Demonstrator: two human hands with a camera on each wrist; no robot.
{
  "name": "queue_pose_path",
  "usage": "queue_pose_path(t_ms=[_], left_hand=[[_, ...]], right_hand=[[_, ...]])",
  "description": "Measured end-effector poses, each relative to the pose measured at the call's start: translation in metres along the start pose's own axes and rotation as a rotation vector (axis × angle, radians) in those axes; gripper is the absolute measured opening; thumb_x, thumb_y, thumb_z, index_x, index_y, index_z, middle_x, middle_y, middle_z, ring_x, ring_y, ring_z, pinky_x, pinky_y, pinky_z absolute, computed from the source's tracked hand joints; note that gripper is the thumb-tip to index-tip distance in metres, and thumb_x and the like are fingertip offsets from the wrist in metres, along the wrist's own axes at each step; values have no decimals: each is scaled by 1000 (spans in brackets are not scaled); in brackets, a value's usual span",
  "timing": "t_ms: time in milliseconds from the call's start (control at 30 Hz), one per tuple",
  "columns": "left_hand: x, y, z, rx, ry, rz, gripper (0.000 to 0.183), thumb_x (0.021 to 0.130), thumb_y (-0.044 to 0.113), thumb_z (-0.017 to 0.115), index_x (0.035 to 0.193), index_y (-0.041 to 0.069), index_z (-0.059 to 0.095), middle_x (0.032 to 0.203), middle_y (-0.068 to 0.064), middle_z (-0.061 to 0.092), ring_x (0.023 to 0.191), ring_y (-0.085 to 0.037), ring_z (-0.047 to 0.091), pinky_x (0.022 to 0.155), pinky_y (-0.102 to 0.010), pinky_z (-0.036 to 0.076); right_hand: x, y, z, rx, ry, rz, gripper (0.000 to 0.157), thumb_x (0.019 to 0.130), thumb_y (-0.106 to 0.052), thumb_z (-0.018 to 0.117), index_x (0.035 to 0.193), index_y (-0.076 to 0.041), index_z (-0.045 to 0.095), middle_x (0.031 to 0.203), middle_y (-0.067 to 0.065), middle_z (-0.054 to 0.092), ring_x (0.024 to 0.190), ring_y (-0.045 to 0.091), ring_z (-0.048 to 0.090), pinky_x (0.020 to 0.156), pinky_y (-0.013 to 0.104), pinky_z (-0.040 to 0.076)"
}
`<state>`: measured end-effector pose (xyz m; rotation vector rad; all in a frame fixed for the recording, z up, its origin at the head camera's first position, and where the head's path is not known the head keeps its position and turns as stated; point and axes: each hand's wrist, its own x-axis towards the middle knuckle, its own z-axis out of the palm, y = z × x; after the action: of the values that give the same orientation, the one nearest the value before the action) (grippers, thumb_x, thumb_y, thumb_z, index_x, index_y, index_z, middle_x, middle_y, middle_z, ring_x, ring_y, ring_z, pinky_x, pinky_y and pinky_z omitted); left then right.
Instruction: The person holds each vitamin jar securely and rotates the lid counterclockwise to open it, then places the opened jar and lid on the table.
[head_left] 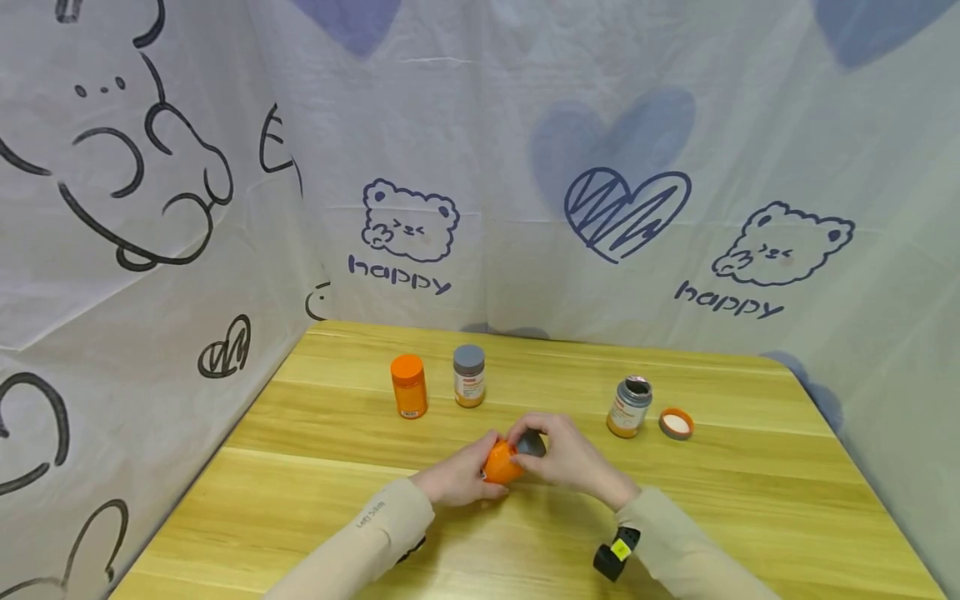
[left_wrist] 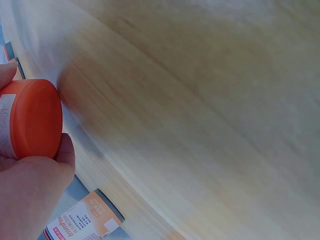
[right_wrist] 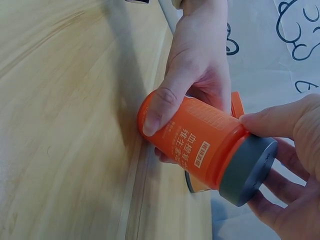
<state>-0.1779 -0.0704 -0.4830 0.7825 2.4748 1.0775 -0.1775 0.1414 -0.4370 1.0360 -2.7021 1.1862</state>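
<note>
An orange supplement bottle (head_left: 501,463) lies tilted between both hands, over the near middle of the table. My left hand (head_left: 459,477) grips its body, thumb along the printed side in the right wrist view. The thumb and fingers of my right hand (head_left: 567,457) pinch the dark grey cap (right_wrist: 247,170) at the other end. That cap sits on the bottle's neck. In the left wrist view the round orange base (left_wrist: 40,120) faces the camera, while the cap end is out of sight.
Behind the hands stand an orange jar (head_left: 408,387) with an orange lid and a grey-lidded bottle (head_left: 469,377). At right, an uncapped bottle (head_left: 629,408) stands beside a loose lid (head_left: 677,423) showing its white inside. Printed cloth (head_left: 487,250) hangs along the wooden table's (head_left: 750,500) back edge.
</note>
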Motion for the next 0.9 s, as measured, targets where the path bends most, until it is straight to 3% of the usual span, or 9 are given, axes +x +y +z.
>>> queue_pose_path(t_ms=[200,400,633,767,900], left_hand=[[1,0,0,2,-3,-9,47,92,20,74,128,17,44,117,0,59,100,-10,56,92,-30,48],[1,0,1,12,17,5,49,92,20,74,129,13,43,115,-2,59,99,-11,57,90,-31,48],[3,5,5,-44,30,13,51,94,22,72,133,12,42,117,-2,59,99,-11,57,91,-31,47],[7,12,5,-39,90,55,52,94,20,72,135,8,42,118,-6,60,100,-13,58,91,-32,48],[12,20,4,93,209,131,53,92,13,73,135,3,44,119,-10,60,102,-18,58,92,-37,50]], right_hand=[[1,0,0,2,6,7,17,84,-6,79,98,-14,72,103,-2,75,101,15,66,97,35,53],[0,2,0,33,16,-15,28,84,-4,78,111,-8,70,113,6,73,111,26,67,101,46,52],[-1,5,-3,144,120,62,41,91,-12,73,129,-6,59,131,14,65,126,35,60,108,54,46],[-1,7,-8,222,204,128,40,94,-16,70,130,-4,57,132,18,63,125,37,59,107,53,48],[-2,8,-13,251,241,193,38,97,-18,67,131,-4,57,131,20,62,121,37,62,101,50,53]])
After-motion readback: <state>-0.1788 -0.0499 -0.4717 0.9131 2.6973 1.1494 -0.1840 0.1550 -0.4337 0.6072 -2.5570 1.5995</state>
